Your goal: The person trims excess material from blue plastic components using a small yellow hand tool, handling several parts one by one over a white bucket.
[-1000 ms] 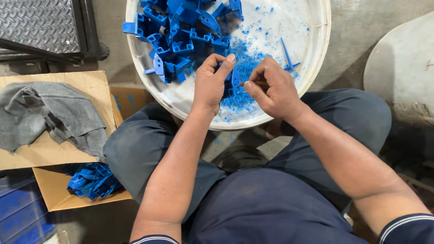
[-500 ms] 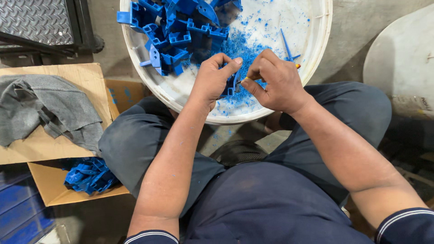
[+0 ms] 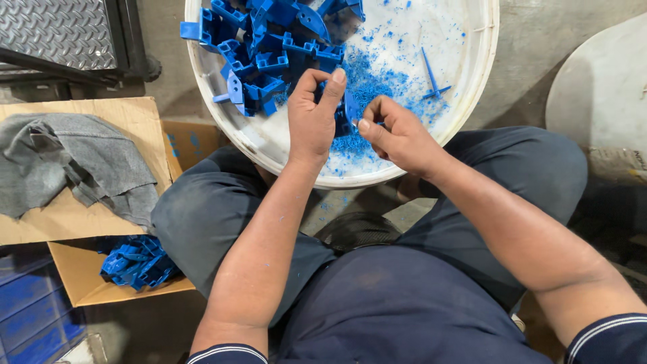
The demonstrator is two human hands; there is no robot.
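Note:
A white round tub (image 3: 472,87) rests against my knees and holds a heap of blue plastic parts (image 3: 266,47) and blue shavings (image 3: 377,84). My left hand (image 3: 311,121) grips one blue plastic part (image 3: 348,114) over the tub's near side. My right hand (image 3: 397,135) is closed around a small tool whose tip meets that part; the tool itself is mostly hidden by the fingers. A thin blue sprue (image 3: 431,74) lies loose in the tub on the right.
An open cardboard box (image 3: 81,269) at my left holds more blue parts (image 3: 138,263), with a grey cloth (image 3: 67,165) draped over its flap. A metal tread plate (image 3: 57,30) lies at top left, blue crates (image 3: 30,317) at bottom left, a pale round lid (image 3: 600,87) at right.
The view has shifted a little. Both hands stay together over the tub on the same part; my right hand has drawn slightly lower against it.

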